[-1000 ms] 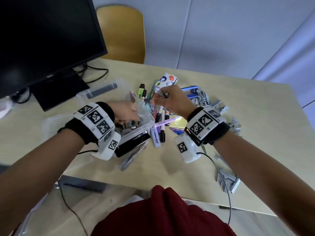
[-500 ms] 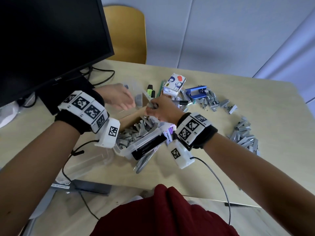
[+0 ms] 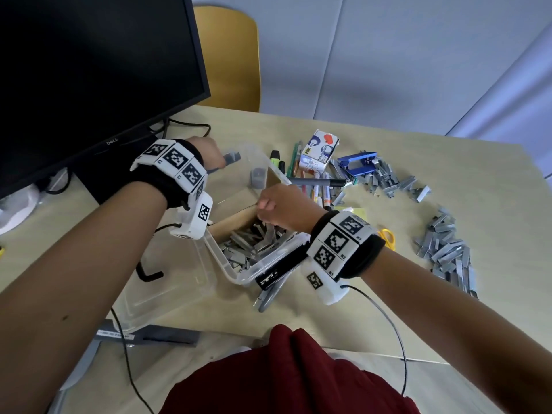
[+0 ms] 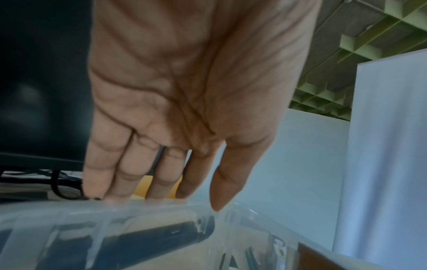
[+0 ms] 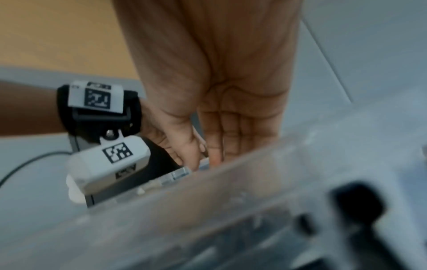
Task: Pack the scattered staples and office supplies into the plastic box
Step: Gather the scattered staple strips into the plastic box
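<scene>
**Operator:** Tilting looks like the main hazard. The plastic box sits on the table with its near end propped on a black item and a pen, and it is already loaded with staples. What causes a spill?

**Inspector:** Uneven pressure. The left hand reaches its straight fingers over the far rim, thumb on the inner side; the right hand hangs over the right rim with its fingers pointing down into the box. A push on either rim may rock the box off its props and shed staples over the near edge. A second risk: loose staple strips lie well apart at the table's right and may be brushed off by a forearm.

**Operator:** Limits of observation?

**Inspector:** Whether the right hand holds anything cannot be told; the head view shows only its back and the wrist view is blurred. The dark object behind the clear wall is indistinct. The markers, small carton and blue stapler lie just beyond the box. The yellow scissors are mostly covered by the right wristband.
</scene>
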